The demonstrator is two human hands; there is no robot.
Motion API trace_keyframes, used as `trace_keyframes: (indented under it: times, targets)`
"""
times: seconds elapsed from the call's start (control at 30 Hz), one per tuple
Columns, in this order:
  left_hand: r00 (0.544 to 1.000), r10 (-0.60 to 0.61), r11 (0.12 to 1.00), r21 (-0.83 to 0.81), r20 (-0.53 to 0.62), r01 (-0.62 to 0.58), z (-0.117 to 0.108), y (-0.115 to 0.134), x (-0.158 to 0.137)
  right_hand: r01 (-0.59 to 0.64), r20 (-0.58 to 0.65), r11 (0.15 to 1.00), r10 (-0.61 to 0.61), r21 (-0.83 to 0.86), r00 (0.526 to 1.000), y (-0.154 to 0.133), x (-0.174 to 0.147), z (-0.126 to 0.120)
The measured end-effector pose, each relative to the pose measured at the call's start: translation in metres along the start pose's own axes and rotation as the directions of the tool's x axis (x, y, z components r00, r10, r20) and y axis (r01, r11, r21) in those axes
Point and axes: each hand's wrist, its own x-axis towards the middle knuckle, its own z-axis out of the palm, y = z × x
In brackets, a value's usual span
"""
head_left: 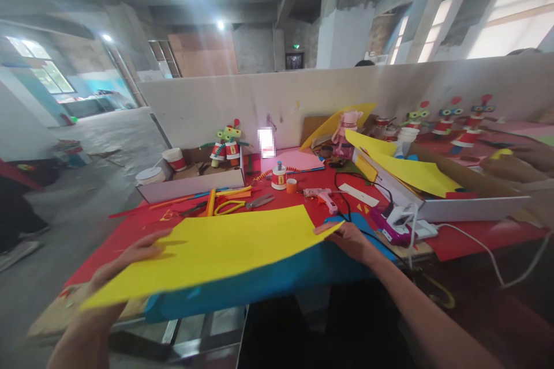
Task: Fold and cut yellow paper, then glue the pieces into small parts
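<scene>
A large yellow foam or paper sheet (pixel 234 245) stretches between my two hands above the near part of the table. My left hand (pixel 134 256) grips its left side, fingers on top and the rest of the hand partly hidden beneath. At the right corner, my right hand (pixel 341 236) pinches the sheet between thumb and fingers. Under it lies a blue sheet (pixel 277 277) over the table's front edge. Just beyond are pliers with yellow handles (pixel 242 205), a pink glue gun (pixel 322 197) and a small paper-cup figure (pixel 279 177) with coiled red arms.
A box (pixel 194 184) holding finished cup figures stands at the back left. On the right, another box (pixel 471 207) contains yellow sheets, near a purple power strip (pixel 392 228) with trailing cables. A white partition (pixel 242 98) runs behind; a person's arm (pixel 515 161) shows at far right.
</scene>
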Motion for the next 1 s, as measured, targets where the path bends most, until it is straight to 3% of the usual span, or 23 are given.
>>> trace_keyframes:
  times: [0.1,0.17,0.3,0.47,0.8,1.0]
  targets:
    - [0.986,-0.015,0.991,-0.126,0.167,0.036,-0.002,-0.013,-0.007,0.122,0.079,0.981,-0.112,-0.15,0.991,-0.004,-0.008,-0.005]
    - [0.974,-0.037,0.995,-0.079,0.225,0.056,0.001,-0.022,-0.011,0.197,0.12,0.932,-0.168,-0.304,0.978,-0.007,-0.014,-0.008]
    - [0.958,0.024,0.996,0.072,0.287,-0.047,0.013,-0.037,-0.019,0.275,0.219,0.829,-0.189,-0.488,0.957,-0.019,-0.032,-0.005]
    - [0.949,0.047,0.978,0.178,0.312,-0.106,0.017,-0.047,-0.024,0.328,0.324,0.796,-0.176,-0.509,0.93,-0.029,-0.05,0.008]
    - [0.928,0.077,0.951,0.251,0.365,-0.178,0.015,-0.04,-0.027,0.328,0.292,0.816,-0.205,-0.476,0.934,-0.021,-0.048,0.012]
    - [0.93,0.172,0.969,0.115,0.325,-0.22,0.014,-0.032,-0.027,0.336,0.269,0.86,-0.244,-0.385,0.932,-0.018,-0.049,0.008]
